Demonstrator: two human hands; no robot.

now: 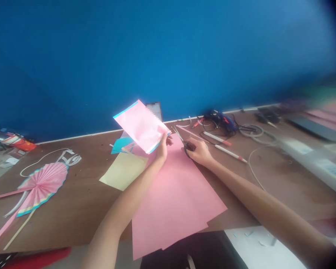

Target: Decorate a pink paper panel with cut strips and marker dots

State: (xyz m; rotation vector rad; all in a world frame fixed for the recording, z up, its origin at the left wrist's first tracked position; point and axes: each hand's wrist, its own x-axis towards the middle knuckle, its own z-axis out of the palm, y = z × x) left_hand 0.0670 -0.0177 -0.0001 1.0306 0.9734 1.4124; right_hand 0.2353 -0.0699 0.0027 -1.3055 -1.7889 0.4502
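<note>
My left hand (164, 144) is closed on the lower right edge of a pink sheet of paper (141, 127) with blue strips along two opposite edges, held tilted above the table. In my right hand (198, 150) is a pair of scissors (182, 136); the fingers are wrapped round the dark handles and the blades point up and left toward the held sheet. The blades stand a little apart from the paper. Beneath both hands lie larger pink sheets (176, 198), overlapping and reaching past the table's front edge. A pale yellow sheet (121, 171) and a blue piece of paper (120, 145) lie to the left.
A pleated pink paper fan (42, 186) lies on the left of the brown table (84, 201), near a white cord (33, 160). Markers (231, 153), a dark blue tool with cables (221, 121) and a blurred white power strip (319, 160) are on the right. A blue wall (168, 56) rises behind.
</note>
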